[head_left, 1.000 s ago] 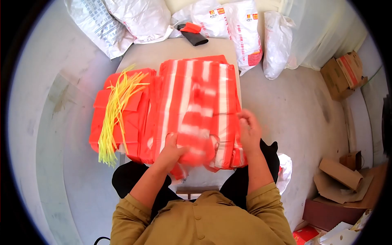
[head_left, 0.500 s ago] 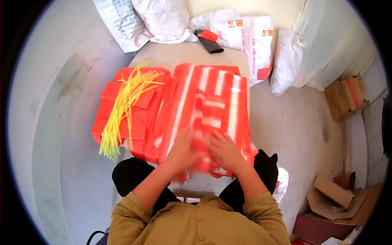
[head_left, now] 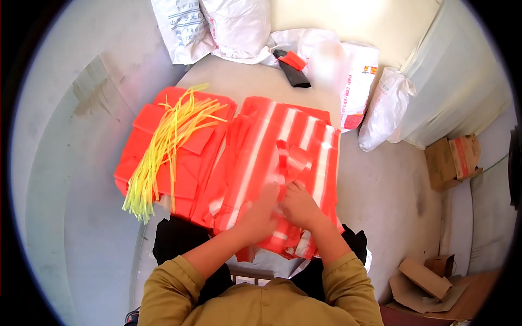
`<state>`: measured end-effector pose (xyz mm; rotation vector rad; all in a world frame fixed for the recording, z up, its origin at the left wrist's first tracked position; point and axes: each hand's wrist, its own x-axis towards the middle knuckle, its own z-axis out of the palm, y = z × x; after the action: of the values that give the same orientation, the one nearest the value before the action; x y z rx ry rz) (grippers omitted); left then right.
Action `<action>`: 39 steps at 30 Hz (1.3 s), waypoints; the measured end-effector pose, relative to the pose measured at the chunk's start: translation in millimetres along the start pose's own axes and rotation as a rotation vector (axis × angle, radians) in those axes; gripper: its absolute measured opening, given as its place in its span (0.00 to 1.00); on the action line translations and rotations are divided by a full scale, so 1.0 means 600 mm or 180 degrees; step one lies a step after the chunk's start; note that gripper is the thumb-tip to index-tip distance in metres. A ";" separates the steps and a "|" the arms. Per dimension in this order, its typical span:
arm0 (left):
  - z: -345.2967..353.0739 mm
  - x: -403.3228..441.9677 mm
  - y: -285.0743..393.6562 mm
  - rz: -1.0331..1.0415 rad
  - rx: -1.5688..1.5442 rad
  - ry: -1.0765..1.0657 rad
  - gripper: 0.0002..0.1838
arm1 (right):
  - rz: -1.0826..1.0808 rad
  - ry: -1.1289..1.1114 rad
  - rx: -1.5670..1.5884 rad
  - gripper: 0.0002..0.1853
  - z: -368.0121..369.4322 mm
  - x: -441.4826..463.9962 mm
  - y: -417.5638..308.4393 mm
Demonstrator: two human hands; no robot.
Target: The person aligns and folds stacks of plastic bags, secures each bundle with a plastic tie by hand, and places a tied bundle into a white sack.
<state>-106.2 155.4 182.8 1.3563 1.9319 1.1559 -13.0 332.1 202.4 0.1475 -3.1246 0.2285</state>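
Note:
A stack of red-and-white striped plastic bags (head_left: 255,146) lies before me on a pale table. My left hand (head_left: 262,214), blurred by motion, is over the lower middle of the stack. Close beside it, my right hand (head_left: 299,205) has its fingers curled on a crumpled striped piece (head_left: 296,160); what its fingertips pinch is too small to make out. Folded red bags (head_left: 187,174) lie to the left of the stack, with a bundle of yellow-green strips (head_left: 163,146) spread across them.
A black roll with a red piece (head_left: 293,73) rests at the table's far edge (head_left: 228,73). White sacks (head_left: 239,27) stand behind it, another white sack (head_left: 385,108) at the right. Cardboard boxes (head_left: 451,160) and opened cardboard (head_left: 424,282) are on the right-hand floor.
My right hand has moved from the stack's right edge inward beside my left hand. The loose striped piece has shifted under them. The camera view has turned somewhat.

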 end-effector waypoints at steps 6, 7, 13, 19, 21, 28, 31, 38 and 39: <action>0.035 -0.004 -0.024 0.0168 0.0409 0.0214 0.42 | 0.0667 0.0192 0.0713 0.07 0.027 0.034 0.055; 0.037 -0.006 -0.020 0.0164 0.0446 0.0204 0.41 | 0.0609 0.0167 0.0575 0.07 0.019 0.041 0.060; 0.038 -0.012 -0.006 0.0334 0.0437 0.0311 0.34 | 0.0421 0.0646 -0.0024 0.14 0.014 0.095 0.126; 0.025 -0.013 0.006 0.0370 0.0446 0.0148 0.38 | 0.1490 0.1671 0.1879 0.23 -0.005 0.113 0.129; 0.028 -0.012 0.009 0.0441 0.0581 0.0225 0.39 | 0.2037 0.2108 0.2926 0.26 -0.028 0.105 0.110; 0.057 -0.002 -0.008 0.0156 0.0870 -0.0752 0.39 | -0.0208 0.0219 0.0521 0.27 -0.031 0.058 -0.012; 0.047 -0.016 -0.002 0.0485 0.0985 -0.0125 0.39 | 0.0311 -0.0230 0.0177 0.30 -0.023 0.071 0.001; 0.040 -0.011 0.013 0.0394 0.1360 -0.0310 0.41 | 0.0901 -0.0018 -0.0038 0.33 -0.007 0.107 0.081; 0.046 -0.011 0.008 0.0423 0.1385 -0.0321 0.41 | 0.0977 0.0048 0.0029 0.33 -0.002 0.113 0.091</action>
<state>-79.7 159.5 172.8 1.7510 2.1238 0.7264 -85.4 379.6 196.7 -0.3342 -3.1169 0.2431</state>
